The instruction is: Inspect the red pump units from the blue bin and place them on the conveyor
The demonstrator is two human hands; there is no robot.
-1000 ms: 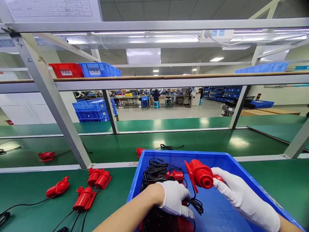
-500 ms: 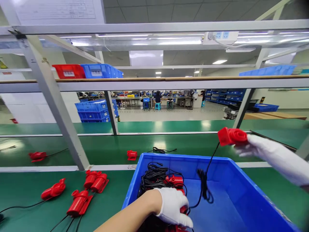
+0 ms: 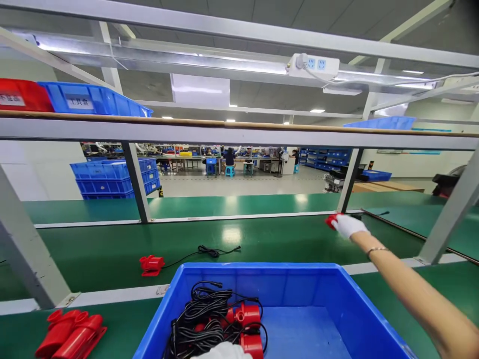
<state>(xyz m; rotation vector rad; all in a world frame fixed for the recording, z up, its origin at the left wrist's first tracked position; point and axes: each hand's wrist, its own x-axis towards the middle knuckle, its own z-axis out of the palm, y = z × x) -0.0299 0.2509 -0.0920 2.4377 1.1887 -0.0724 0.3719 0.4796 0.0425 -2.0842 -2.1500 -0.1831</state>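
Fingers of right hand (image 3: 348,225) curled tight around red part (image 3: 331,220), only its edge showing past the glove. Arm at full reach over green belt (image 3: 112,254), well beyond blue bin (image 3: 299,279). Left hand (image 3: 222,352) barely in frame, on cable bundle (image 3: 202,319) inside the bin; can't tell its finger state.

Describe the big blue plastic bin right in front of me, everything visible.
The blue plastic bin is a rectangular open-topped tub with smooth, slightly glossy walls and a thick rim. It sits upright on the green bench surface. Its left half holds coiled black cables and red plastic parts; its blue floor shows on the right. A white-gloved left hand shows at the bottom edge, over the cables.
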